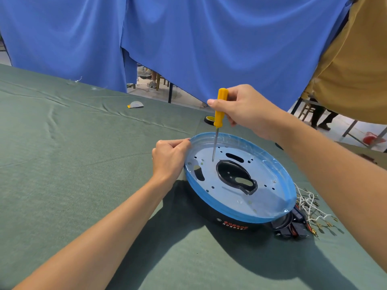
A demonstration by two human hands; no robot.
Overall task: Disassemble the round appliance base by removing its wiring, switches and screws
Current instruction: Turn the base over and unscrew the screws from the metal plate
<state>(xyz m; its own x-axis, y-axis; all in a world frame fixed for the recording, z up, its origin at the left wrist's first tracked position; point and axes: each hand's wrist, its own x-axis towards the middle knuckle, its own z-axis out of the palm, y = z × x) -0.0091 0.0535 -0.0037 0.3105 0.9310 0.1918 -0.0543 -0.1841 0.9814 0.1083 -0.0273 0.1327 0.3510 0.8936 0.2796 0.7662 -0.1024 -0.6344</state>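
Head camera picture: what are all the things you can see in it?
Round black appliance base with blue-filmed metal plate: one, black and blue, table's centre-right.
Yellow-handled steel screwdriver: one, yellow, upright, tip at the plate.
White wires with metal terminals: one bundle, white, right of the base.
Black plastic switches: a few, black, beside the wires.
Black tape roll: one, black, behind the base.
Green cloth-covered table: one, green, under everything.
Blue fabric curtain: several panels, blue, behind the table.
Left hand: one, pinching the base's rim.
Right hand: one, gripping the screwdriver handle.
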